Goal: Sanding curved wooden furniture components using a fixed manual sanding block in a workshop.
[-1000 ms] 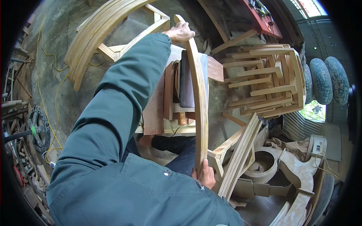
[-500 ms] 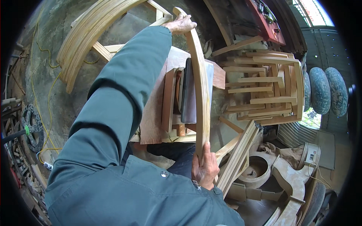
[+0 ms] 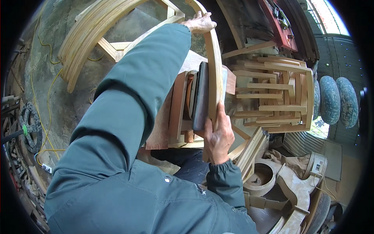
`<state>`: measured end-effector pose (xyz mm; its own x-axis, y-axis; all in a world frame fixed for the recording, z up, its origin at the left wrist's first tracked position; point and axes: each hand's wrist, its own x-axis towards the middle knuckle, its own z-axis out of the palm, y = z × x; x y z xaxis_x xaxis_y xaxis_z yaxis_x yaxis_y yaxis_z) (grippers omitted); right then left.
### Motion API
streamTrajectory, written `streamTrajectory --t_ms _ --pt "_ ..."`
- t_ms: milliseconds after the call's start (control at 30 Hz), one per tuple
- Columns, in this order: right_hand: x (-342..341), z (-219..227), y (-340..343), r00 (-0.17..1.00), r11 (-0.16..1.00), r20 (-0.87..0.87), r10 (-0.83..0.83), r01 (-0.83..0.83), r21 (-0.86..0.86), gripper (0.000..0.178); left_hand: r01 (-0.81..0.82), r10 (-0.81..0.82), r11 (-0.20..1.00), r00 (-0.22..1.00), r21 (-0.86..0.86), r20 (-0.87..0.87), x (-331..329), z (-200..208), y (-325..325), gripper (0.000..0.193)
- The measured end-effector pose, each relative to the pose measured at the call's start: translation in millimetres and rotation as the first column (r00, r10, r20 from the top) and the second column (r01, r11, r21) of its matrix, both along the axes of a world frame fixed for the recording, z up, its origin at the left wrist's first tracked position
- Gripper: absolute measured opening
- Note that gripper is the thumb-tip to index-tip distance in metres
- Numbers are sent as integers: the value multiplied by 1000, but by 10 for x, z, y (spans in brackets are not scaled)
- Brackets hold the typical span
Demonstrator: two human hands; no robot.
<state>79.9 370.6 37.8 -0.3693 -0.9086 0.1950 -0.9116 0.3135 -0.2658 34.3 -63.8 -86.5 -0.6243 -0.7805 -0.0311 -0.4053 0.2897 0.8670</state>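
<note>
The long, curved, pale wooden strip point(image 3: 215, 78) looks matt and smooth, its grain showing along the face. The dark green cloth jacket point(image 3: 120, 113) has a faint sheen. The stained grey concrete floor point(image 3: 50, 84) looks rough; the beige, round-mouthed machine housing point(image 3: 292, 187), matt and dusty.

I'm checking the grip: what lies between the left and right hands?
In the head view, a bare stretch of the curved wooden piece runs from the left hand to the right hand.
</note>
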Motion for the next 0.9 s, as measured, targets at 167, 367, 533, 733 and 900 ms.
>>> streamTrajectory --t_ms 167,367,533,733,900 --pt "-257 -88 -288 999 1000 -40 -21 21 -16 70 -2 3 999 1000 44 -30 -117 343 290 91" --pt "-306 -58 -789 999 998 -21 -43 44 50 69 35 -26 996 994 -83 105 -185 132 85 87" --pt "-478 -64 -1125 998 998 -24 -64 65 9 63 -9 10 999 1000 -48 23 -312 285 300 85" --pt "-418 -62 -1237 997 999 -55 -48 48 6 60 -64 67 997 995 -42 69 -116 409 408 85" --pt "-362 -11 -704 996 995 -45 -78 80 58 62 1 8 998 990 -65 138 54 596 930 84"
